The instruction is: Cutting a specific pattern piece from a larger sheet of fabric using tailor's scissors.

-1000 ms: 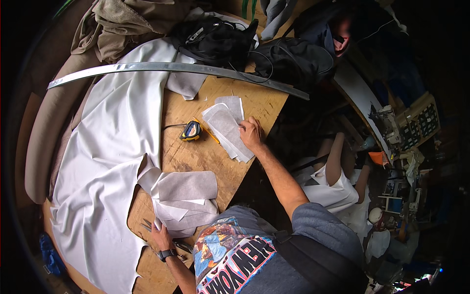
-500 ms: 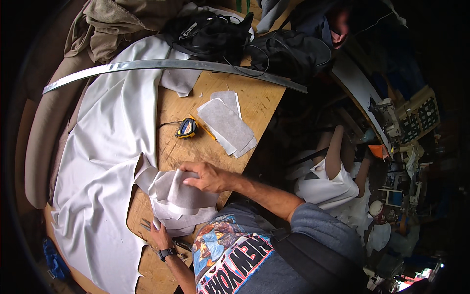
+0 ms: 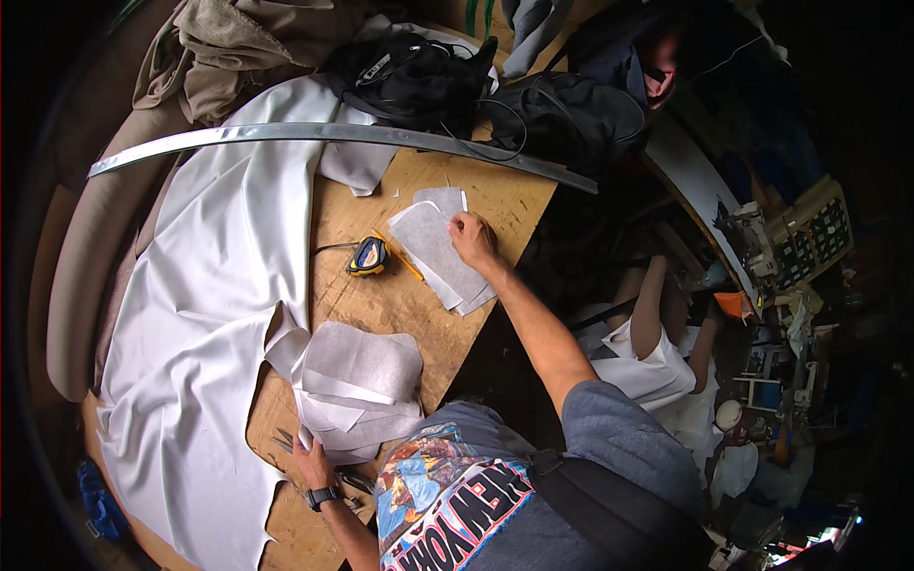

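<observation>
My right hand (image 3: 472,240) rests on a small stack of cut white fabric pieces (image 3: 425,238), grey backing up, near the table's right edge. Its fingers are curled together, and whether they grip the top piece is hidden. Closer to me, my left hand (image 3: 312,465) pinches the lower left edge of a second, looser pile of fabric pieces (image 3: 367,366). Scissor blades (image 3: 283,440) stick out beside that hand, and dark handles (image 3: 358,482) show on its other side. A yellow and black tape measure (image 3: 367,257) and a yellow pencil (image 3: 406,255) lie left of the stack.
A large white fabric sheet (image 3: 205,314) drapes over the left of the wooden table (image 3: 362,305). Across the far side runs a long metal ruler (image 3: 333,132), with black bags (image 3: 414,76) behind it. Brown fabric (image 3: 219,57) is heaped at far left. A sewing machine (image 3: 752,233) stands at right.
My right hand has let the folded fabric drop flat on the near pile and moved away and right to the far stack. My left hand has stayed at the near pile.
</observation>
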The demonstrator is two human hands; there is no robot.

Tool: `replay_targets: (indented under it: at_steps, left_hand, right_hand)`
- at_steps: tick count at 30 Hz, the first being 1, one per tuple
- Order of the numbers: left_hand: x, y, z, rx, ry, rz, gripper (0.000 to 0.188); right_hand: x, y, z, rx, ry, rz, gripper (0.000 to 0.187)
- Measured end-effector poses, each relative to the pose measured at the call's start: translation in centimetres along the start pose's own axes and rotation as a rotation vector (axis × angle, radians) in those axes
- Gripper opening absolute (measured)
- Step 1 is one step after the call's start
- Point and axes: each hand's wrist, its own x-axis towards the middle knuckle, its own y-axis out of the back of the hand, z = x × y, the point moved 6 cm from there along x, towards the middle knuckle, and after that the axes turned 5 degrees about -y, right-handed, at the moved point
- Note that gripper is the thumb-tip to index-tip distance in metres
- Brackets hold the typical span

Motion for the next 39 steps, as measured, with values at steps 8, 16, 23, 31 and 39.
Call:
replay_targets:
  at_steps: [8, 16, 23, 31, 39]
  left_hand:
    - [0.2, -0.1, -0.6, -0.011, 0.006, 0.018, 0.036]
    - [0.1, 0.4, -0.9, 0.011, 0.030, 0.061, 0.036]
    - [0.1, 0.3, -0.8, 0.010, 0.026, 0.050, 0.035]
    - [0.4, 0.3, -0.7, 0.031, 0.012, 0.012, 0.031]
    - [-0.3, 0.2, -0.2, 0.004, 0.025, 0.045, 0.032]
  right_hand:
    - [3.3, -2.5, -0.1, -0.228, 0.072, -0.055, 0.028]
    - [-1.4, 0.3, -5.6, 0.039, 0.092, -0.010, 0.030]
    - [-11.1, 0.6, -17.0, 0.548, 0.158, -0.594, 0.026]
    - [-18.4, -5.0, -23.4, 0.676, 0.138, -0.902, 0.034]
    - [-8.9, -5.5, -10.1, 0.216, -0.065, -0.220, 0.022]
